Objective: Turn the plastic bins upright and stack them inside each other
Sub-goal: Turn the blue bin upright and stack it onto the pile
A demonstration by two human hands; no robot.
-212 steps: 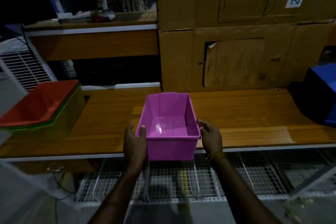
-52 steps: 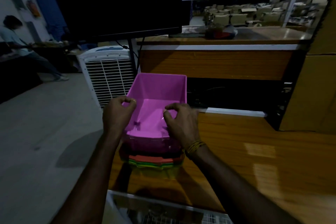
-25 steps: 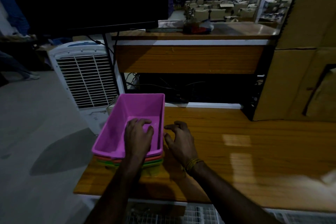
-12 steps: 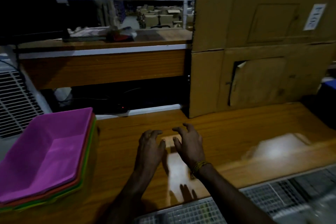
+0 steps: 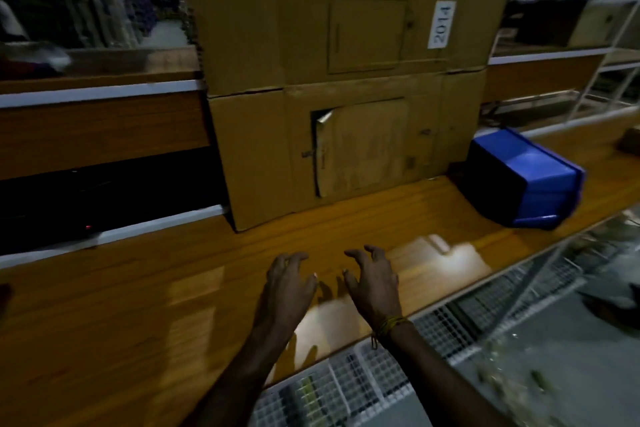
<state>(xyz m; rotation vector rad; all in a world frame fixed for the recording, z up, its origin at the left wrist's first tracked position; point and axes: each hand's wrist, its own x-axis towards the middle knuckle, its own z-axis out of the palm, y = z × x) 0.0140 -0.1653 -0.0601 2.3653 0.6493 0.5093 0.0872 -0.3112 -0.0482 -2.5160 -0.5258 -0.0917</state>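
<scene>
A blue plastic bin (image 5: 526, 180) lies upside down on the wooden tabletop (image 5: 138, 305) at the right, next to the cardboard boxes. My left hand (image 5: 289, 282) and my right hand (image 5: 372, 279) hover side by side over the middle of the table, fingers apart, holding nothing. Both hands are well to the left of the blue bin and apart from it. The stack of pink, red and green bins is out of view.
Two large stacked cardboard boxes (image 5: 339, 87) stand at the back of the table, the upper one labelled 2014. A white wire mesh rack (image 5: 381, 378) runs below the table's front edge. Shelving (image 5: 568, 24) stands behind at the right.
The pink bin went onto the red and green stack at the left and my hands let go of it. The view has swung right; the stack left the frame and the blue bin appeared.
</scene>
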